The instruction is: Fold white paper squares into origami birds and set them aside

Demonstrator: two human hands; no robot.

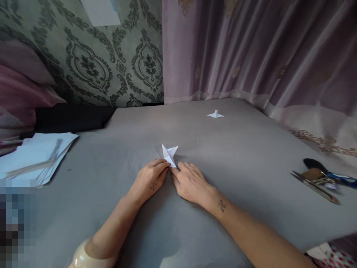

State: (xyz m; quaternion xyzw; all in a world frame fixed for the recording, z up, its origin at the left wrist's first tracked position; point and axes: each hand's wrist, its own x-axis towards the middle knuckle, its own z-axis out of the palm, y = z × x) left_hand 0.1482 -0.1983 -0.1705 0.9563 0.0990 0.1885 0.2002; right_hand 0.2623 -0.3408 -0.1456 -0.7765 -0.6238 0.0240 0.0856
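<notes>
Folded paper: in the head view, a white, star-like piece (169,153) lies on the grey cloth (237,156), at the near middle, right at the fingertips.
Points of the star: one sharp tip aims far and left, another far and right, a third back toward the person and slightly right; any fourth is hidden by the fingers.
Long axis: it seems to run aslant, from the far-left tip to the near-right one.
Left hand: the hand (152,174) has its fingers together, bent and clamped on the paper's near-left edge, probably to keep it from sliding.
Right hand: the hand (189,182) lies palm down beside the near tip, fingers bunched; whether they pinch the paper I cannot tell. Its place suggests a steadying part.
Second folded piece: a smaller-looking white shape (215,115) sits well apart, toward the curtain (212,48), its side points spread left and right, perhaps put there to be out of the way.
Paper sheets: a loose stack (36,149) lies at the left, likely within easy reach.
Scissors: a pair (315,187) lies at the right, blades toward the middle, near a blue-handled tool (341,178), apparently set aside.
</notes>
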